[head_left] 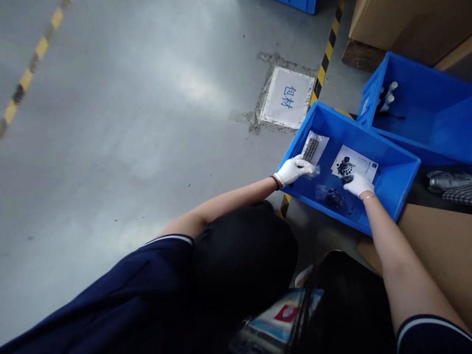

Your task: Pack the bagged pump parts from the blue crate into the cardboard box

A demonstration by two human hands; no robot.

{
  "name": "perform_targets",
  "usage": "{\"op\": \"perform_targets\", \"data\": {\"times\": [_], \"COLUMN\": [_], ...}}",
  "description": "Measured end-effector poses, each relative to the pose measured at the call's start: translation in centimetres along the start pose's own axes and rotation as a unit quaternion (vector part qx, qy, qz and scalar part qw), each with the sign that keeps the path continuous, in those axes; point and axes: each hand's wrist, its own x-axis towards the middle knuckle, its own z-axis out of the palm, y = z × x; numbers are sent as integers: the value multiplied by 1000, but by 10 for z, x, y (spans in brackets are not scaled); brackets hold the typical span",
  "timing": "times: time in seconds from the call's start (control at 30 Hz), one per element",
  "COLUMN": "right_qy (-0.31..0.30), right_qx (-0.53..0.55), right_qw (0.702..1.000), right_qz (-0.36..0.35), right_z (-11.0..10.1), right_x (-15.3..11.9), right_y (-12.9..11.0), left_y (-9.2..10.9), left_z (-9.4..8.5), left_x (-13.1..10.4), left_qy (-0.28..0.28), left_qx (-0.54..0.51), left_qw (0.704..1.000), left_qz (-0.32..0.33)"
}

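Note:
Both my hands wear white gloves and reach into a blue plastic bin [400, 164] on the floor. My left hand [293, 171] is closed on the lower end of a clear plastic bag [320, 142] with dark, ridged pieces inside. Between the fingers of my right hand [358, 185] is a small dark part [347, 180], too small to name. It lies over the lower edge of a white printed leaflet [363, 164] with a black picture. Nearer to me in the bin rests a dark blue item in clear wrapping [335, 197].
A second blue bin [424, 105], holding some white-ended dark items [388, 98], stands behind on the right. Cardboard boxes [416, 29] are at the upper right, with flat cardboard [438, 241] at the right. Yellow-black tape [326, 56] and a paper sign [285, 96] mark the floor.

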Motion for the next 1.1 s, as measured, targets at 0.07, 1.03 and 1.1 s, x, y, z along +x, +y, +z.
{"op": "perform_targets", "data": {"times": [0.07,1.03,1.1], "right_qy": [-3,-37,-73], "right_qx": [-21,196,282], "right_qw": [999,980,956], "right_qz": [36,-4,-26], "right_z": [13,71,69], "right_x": [-13,-23,-22], "right_y": [4,24,28], "left_y": [-3,-14,-14], "left_z": [2,2,2], "left_x": [-1,5,5], "left_qy": [4,14,17], "left_qx": [-20,-26,-29], "left_qw": [1000,999,999], "left_qz": [-13,-15,-18]}}
